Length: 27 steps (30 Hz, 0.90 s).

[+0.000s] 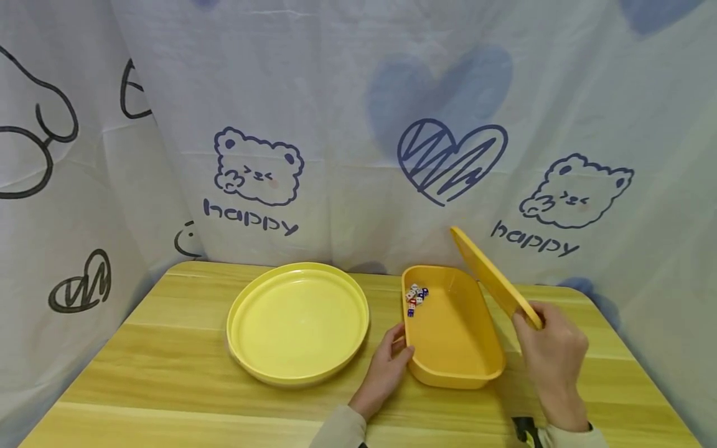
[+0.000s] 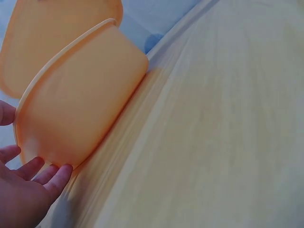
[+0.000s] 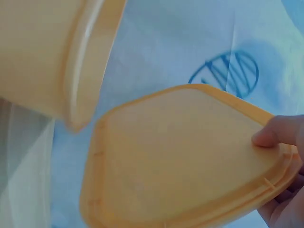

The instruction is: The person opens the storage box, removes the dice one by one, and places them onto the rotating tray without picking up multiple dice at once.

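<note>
**Right hand grips tilted lid, left hand holds box of dice**

The right hand pinches the orange lid at its near end, thumb on one face and fingers behind the other. From that grip the lid slants up and away to the left, apart from the box wall in the right wrist view.

The left hand holds the orange box by its left side, thumb at the rim and fingertips on the outer wall. Just beyond this grip, inside the box along the same wall, small dice, white, blue and red, lie bunched together.

To the left of the left hand, near it, a round yellow tray sits on the wooden table.
</note>
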Each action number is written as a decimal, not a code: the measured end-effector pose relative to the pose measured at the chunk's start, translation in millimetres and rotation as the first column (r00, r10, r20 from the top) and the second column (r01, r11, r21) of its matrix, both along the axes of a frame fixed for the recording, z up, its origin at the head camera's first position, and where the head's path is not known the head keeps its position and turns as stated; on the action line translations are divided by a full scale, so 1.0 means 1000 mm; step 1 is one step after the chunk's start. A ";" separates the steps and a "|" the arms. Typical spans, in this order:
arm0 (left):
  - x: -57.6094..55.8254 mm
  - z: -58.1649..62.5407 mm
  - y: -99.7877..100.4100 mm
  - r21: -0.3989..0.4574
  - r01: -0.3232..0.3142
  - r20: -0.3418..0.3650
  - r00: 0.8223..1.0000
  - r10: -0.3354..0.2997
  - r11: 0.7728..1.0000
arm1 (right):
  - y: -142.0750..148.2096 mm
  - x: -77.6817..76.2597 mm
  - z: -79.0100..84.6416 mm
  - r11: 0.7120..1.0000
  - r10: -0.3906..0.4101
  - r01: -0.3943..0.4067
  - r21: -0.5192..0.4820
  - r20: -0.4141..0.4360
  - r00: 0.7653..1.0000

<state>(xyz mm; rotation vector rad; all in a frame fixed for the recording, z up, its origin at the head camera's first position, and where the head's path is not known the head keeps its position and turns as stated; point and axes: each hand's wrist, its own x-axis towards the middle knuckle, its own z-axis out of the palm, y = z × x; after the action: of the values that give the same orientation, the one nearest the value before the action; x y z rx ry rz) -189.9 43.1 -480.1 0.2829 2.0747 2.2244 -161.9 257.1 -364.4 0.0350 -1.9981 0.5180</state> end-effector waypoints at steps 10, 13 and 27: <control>0.000 0.000 -0.001 0.025 -0.009 0.000 1.000 0.009 1.000 | 0.071 -0.005 -0.001 0.386 0.047 0.169 -0.907 0.203 0.978; -0.001 -0.001 -0.001 0.029 -0.010 0.009 1.000 0.010 1.000 | 0.094 -0.005 -0.007 0.168 0.073 0.185 -0.968 0.199 0.977; 0.001 0.000 -0.003 0.036 -0.022 0.010 1.000 0.022 0.999 | 0.130 -0.008 -0.058 -0.382 0.077 0.135 -0.914 0.114 0.990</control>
<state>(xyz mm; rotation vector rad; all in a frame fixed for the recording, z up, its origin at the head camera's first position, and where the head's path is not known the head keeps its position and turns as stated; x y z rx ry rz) -189.3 40.4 -479.8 0.2524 2.0446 2.2723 -169.6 387.1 -422.8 -1.2366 -0.8532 2.1712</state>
